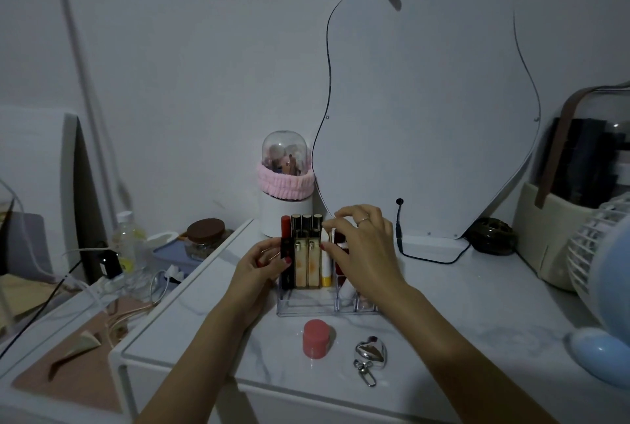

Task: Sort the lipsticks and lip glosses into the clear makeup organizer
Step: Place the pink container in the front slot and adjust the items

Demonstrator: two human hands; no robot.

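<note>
We see the clear organizer [306, 308] standing on the white marble table [460, 304], with lipsticks upright in its rear slots. Our left hand [262, 265] pinches a black lipstick tube [286, 258] at the organizer's left end. Our right hand [363, 246] has its fingers curled around a dark red tube [339, 240], just beside the white and yellow lip balm [325, 261].

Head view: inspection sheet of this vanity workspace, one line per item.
Surface: white marble-look tabletop.
Job's things: clear makeup organizer holding upright tubes; white-and-yellow lip balm among them.
Clutter: pink jar, silver heart keychain in front of organizer.
Hands: left hand pinches a dark lipstick; right hand pinches the balm.
Cables: black cable by mirror.
Surroundings: fan right, brush holder behind.
</note>
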